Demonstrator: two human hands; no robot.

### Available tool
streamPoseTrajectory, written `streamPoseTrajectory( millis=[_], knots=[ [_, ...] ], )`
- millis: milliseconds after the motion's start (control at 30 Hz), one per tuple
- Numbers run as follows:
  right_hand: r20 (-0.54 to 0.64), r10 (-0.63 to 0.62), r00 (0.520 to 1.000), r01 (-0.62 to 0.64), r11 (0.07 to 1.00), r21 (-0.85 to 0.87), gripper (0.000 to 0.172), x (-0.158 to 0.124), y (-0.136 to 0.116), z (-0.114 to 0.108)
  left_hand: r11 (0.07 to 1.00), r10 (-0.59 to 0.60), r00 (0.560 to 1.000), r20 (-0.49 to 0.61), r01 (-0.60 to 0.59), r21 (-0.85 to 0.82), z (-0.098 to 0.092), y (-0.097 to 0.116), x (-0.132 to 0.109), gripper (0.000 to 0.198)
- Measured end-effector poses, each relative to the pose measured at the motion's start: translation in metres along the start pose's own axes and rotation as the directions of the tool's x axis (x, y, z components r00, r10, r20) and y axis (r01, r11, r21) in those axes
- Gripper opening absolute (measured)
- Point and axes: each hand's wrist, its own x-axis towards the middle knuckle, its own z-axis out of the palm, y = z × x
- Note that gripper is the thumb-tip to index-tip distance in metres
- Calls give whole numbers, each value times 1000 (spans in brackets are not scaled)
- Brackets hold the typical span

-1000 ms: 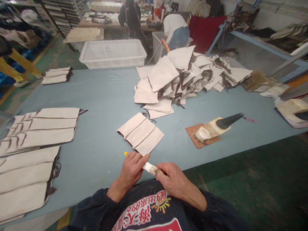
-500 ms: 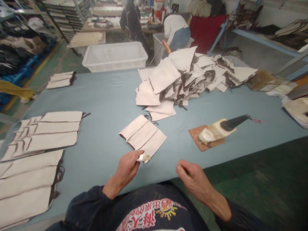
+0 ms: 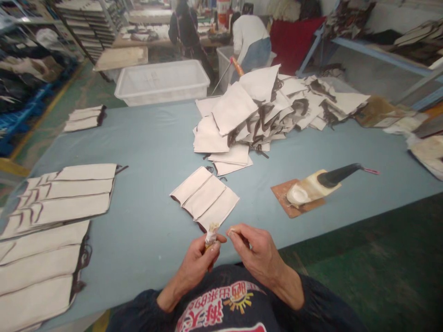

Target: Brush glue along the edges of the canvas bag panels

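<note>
My left hand (image 3: 195,263) is closed around a small white-wrapped stub (image 3: 212,234) with a brownish tip and a bit of yellow below. Close beside it, my right hand (image 3: 259,251) is pinched, thumb against fingers; whatever it holds, if anything, is too small to make out. Just beyond both hands lies a cream fabric piece (image 3: 206,196) with dark seams, its near corner behind the stub. To the right, a cream-coloured tool with a black tapered end (image 3: 313,186) rests on a brown square board (image 3: 297,210).
A heap of cream fabric pieces (image 3: 235,108) covers the table's far side. Stacks of seamed pieces (image 3: 74,193) lie at left, with a small stack (image 3: 85,119) farther back. Behind the table are a white bin (image 3: 162,80) and two people, one bending (image 3: 251,41).
My left hand has drawn back from the fabric piece's near corner toward my body, with the stub now upright. My right hand has moved left, up close to it.
</note>
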Motion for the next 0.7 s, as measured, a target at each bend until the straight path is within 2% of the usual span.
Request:
streamPoseTrajectory(
  millis=[167, 433, 700],
  knots=[
    [-64, -69, 996, 66, 997, -43, 12, 13, 7, 2, 984, -88, 988, 126, 106, -141, 0, 6, -4, 61],
    [39, -270, 962, 273, 950, -152, 12, 25, 15, -4, 960, -180, 958, 224, 221, -171, -1, 18, -8, 57],
    [135, -195, 972, 221, 952, -214, 9, 28, 25, -4, 964, -240, 957, 166, 255, -76, -2, 17, -5, 64]
  ],
)
